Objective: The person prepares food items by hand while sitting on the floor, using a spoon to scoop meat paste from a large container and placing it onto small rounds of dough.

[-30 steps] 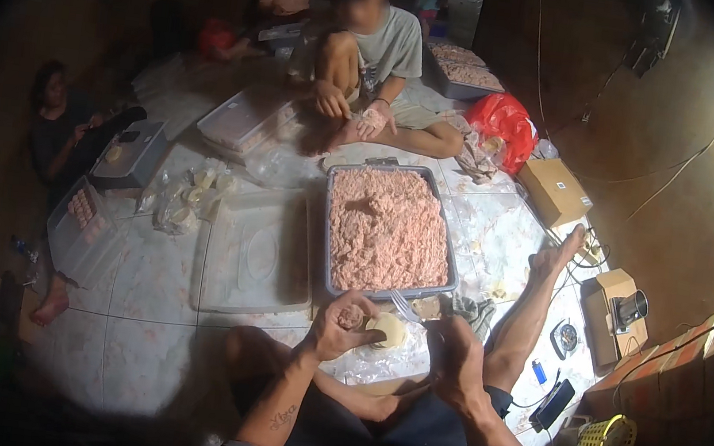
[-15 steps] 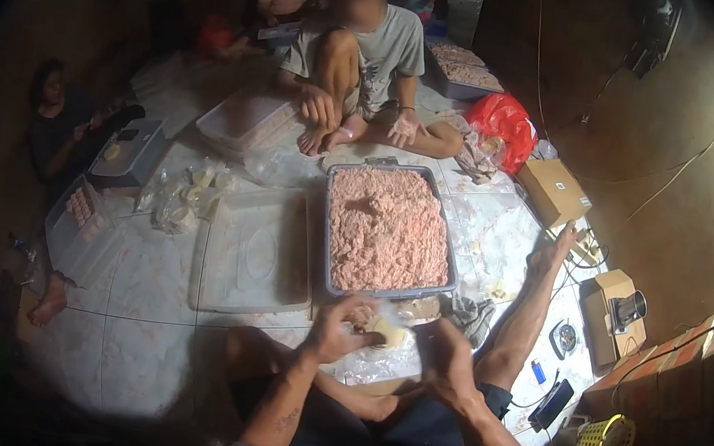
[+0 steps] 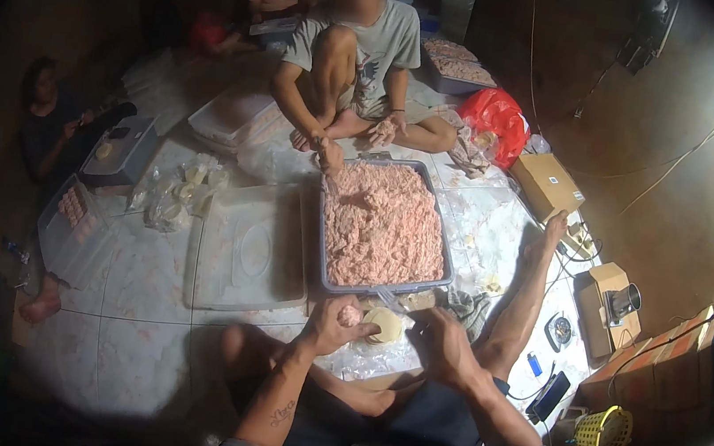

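Observation:
My left hand (image 3: 334, 325) is closed round pink minced meat, and a ball of the mince (image 3: 349, 316) bulges out at the top of the fist. Its thumb reaches to a small stack of round, pale dough wrappers (image 3: 384, 326) lying on clear plastic. On the other side of the stack, my right hand (image 3: 448, 352) is closed with its fingers bent toward the wrappers; shadow hides what it holds, if anything. Just beyond both hands sits a grey tub (image 3: 450, 281) heaped with pink minced meat (image 3: 388, 227).
A person (image 3: 369, 55) sits opposite, one hand at the tub's far left corner. A translucent lid (image 3: 254, 250) lies left of the tub. Bagged wrappers (image 3: 187, 193) are farther left. Cardboard boxes (image 3: 547, 186), a red bag (image 3: 494, 124) and a yellow basket (image 3: 603, 436) are on the right.
A mince ball now shows at the top of my left fist, and the wrapper stack is more exposed. The person opposite has reached a hand to the tub. The view has shifted slightly.

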Available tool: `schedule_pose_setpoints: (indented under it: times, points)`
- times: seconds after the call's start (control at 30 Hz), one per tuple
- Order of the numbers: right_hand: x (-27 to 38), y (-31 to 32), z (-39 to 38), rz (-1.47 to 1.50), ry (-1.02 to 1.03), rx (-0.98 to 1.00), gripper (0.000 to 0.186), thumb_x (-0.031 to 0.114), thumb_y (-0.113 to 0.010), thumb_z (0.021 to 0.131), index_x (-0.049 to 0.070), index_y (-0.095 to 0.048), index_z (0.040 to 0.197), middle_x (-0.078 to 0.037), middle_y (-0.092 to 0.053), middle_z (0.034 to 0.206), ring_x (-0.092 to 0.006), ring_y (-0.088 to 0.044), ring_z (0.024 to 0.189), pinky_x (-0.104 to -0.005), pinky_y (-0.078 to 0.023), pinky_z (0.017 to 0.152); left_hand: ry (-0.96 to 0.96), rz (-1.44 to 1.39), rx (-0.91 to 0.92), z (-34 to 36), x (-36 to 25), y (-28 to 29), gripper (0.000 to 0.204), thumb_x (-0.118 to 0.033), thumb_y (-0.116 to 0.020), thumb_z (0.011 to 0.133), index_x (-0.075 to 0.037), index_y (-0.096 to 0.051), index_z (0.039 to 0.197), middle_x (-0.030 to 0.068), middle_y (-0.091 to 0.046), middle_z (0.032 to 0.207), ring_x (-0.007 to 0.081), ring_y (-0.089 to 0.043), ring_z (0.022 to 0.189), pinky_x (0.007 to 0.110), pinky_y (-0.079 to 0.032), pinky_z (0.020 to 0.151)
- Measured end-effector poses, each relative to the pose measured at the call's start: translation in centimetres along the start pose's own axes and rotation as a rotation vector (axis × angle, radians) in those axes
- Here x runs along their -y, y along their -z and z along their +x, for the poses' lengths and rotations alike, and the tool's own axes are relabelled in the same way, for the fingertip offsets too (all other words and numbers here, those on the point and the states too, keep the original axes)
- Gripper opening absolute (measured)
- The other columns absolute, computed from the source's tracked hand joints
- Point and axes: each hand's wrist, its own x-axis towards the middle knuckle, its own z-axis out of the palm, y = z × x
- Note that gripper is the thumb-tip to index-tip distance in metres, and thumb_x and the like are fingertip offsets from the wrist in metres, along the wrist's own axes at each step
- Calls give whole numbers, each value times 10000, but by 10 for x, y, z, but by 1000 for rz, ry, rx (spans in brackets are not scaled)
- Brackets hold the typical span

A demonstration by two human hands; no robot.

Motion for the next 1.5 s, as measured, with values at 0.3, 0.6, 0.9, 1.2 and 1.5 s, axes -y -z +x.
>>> schedule_pose_setpoints:
  times: [0.3,0.6,0.9,1.2,1.5]
  points:
    - [-67,15,57,-744,-205,195,153,153,-577,918,23,-653,944,-192,-623,793,-353,-666,656,-471,-530,584,184,-68,43,-10,32,-12,563,-382,-899,750,-5,-595,1037,-14,-576,869,99,-572,883,284,-472,793]
    - [-138,-75,63,-838,-43,218,111,95,-590,881,50,-674,823,-131,-670,899,-274,-700,841,-400,-545,692,164,-1030,40,-23,69,-18,781,-593,-393,1024,57,-403,1456,113,-598,1238,223,-591,1158,440,-450,1069]
    - [-14,-82,99,-463,99,256,460,213,-669,899,-27,-568,1278,-225,-639,1082,-396,-615,1007,-485,-486,836,137,-931,-98,-34,51,7,844,-672,-363,985,0,-360,1496,129,-472,1476,236,-502,1328,420,-379,1141]
    - [26,-136,168,-91,139,430,141,102,-645,878,-12,-627,959,-176,-628,945,-384,-626,863,-446,-522,764,159,-774,-408,-41,65,4,728,-476,-595,995,-7,-370,1505,104,-572,1323,178,-581,1121,331,-456,989]
    - [-62,-277,285,-396,445,895,376,265,-663,895,65,-620,1211,-122,-696,1135,-325,-679,1042,-502,-518,844,297,-233,132,-23,78,-19,435,-388,-794,846,-24,-654,1038,85,-691,820,152,-659,730,291,-534,682]
